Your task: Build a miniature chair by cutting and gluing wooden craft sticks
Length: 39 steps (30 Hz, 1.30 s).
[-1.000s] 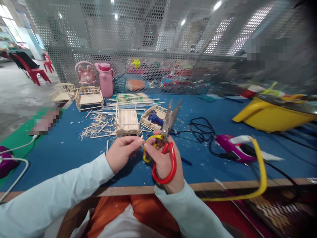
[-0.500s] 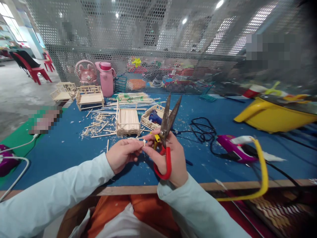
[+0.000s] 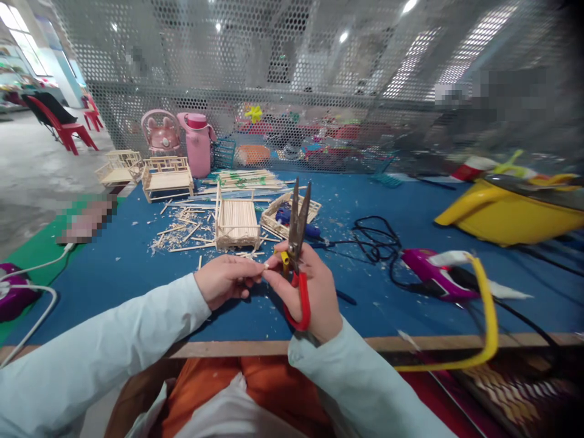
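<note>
Red-handled scissors [image 3: 298, 243] rest in my right hand [image 3: 314, 292], blades pointing up and slightly parted, with a yellow piece [image 3: 285, 260] at their pivot. The thumb and a finger of that hand pinch a tiny pale piece [image 3: 266, 266]. Touching the same piece from the left are the closed fingertips of my left hand [image 3: 225, 281]. Just beyond my hands stands a small chair-like frame of pale sticks [image 3: 237, 222]. To its right lies a stick frame [image 3: 272, 216] with a blue tool [image 3: 283, 213] in it.
Stick offcuts [image 3: 182, 234] litter the blue table [image 3: 387, 316]. Two more stick models [image 3: 168, 179] stand at the back left by a pink bottle [image 3: 198, 146]. On the right are a purple power strip [image 3: 438, 277], a black cable [image 3: 374, 237] and a yellow container [image 3: 511, 213].
The scissors have turned more upright in my right hand, their blades shifting left and closer together. Both hands stay together at the small piece.
</note>
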Motion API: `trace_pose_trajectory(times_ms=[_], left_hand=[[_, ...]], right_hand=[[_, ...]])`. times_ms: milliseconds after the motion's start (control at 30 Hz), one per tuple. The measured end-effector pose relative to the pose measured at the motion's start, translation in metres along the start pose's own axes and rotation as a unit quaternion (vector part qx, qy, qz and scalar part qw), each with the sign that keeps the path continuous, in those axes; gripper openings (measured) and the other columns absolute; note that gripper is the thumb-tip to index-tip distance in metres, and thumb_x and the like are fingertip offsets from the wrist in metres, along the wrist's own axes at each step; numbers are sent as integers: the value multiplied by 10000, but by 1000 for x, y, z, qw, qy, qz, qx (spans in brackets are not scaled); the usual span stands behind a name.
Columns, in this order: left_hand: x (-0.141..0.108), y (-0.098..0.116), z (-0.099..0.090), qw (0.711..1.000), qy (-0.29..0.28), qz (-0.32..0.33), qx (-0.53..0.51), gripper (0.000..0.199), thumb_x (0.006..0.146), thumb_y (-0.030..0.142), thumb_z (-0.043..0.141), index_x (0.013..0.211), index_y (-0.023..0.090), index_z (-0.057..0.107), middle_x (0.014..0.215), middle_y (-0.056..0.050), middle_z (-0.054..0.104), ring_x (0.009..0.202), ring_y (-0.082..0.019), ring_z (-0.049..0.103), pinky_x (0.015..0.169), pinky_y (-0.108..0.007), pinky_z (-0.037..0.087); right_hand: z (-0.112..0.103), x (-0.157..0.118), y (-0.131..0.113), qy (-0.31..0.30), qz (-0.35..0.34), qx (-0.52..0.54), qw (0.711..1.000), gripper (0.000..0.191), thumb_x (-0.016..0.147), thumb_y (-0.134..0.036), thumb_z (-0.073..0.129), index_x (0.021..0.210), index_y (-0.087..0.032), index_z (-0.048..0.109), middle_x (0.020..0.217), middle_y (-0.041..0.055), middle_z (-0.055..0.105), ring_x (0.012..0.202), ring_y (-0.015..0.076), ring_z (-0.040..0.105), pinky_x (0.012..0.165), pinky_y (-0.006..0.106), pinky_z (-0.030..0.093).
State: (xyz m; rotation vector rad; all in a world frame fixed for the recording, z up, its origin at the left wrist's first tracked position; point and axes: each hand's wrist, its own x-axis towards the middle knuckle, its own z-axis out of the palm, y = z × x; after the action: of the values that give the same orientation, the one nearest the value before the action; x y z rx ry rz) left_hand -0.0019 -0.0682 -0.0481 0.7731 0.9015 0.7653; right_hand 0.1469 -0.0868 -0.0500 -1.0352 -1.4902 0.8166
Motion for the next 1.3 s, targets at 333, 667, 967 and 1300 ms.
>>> trace_pose_trajectory(times_ms=[333, 667, 967, 1300], left_hand=[[2, -4, 3, 996, 36, 52, -62, 451, 418, 359, 904, 784, 143, 754, 621, 17, 598, 548, -44, 450, 498, -173, 349], [3, -8, 0, 995, 56, 80, 38, 342, 478, 364, 866, 702, 130, 758, 605, -13, 636, 557, -76, 490, 525, -205, 373], [3, 6, 1, 995, 20, 39, 84, 363, 435, 385, 854, 585, 110, 670, 550, 12, 574, 523, -64, 481, 542, -210, 429], [16, 17, 11, 992, 1, 119, 35, 569, 395, 583, 836, 605, 128, 567, 535, 55, 519, 489, -39, 453, 514, -187, 430]], right_hand=[[0, 5, 1, 52, 42, 42, 997, 325, 657, -260, 717, 912, -228, 518, 667, -37, 647, 590, 121, 634, 559, 241, 524], [0, 3, -1, 18, 70, 3, 997, 349, 618, -247, 741, 900, -208, 539, 598, -48, 613, 520, 111, 588, 515, 213, 486], [-8, 12, 2, -57, 24, -88, 994, 436, 623, -362, 773, 944, -184, 538, 598, -54, 549, 503, 102, 511, 487, 216, 415], [-20, 58, 0, -159, -85, -18, 983, 518, 588, -379, 822, 974, -213, 520, 775, -8, 599, 642, 124, 558, 620, 257, 481]])
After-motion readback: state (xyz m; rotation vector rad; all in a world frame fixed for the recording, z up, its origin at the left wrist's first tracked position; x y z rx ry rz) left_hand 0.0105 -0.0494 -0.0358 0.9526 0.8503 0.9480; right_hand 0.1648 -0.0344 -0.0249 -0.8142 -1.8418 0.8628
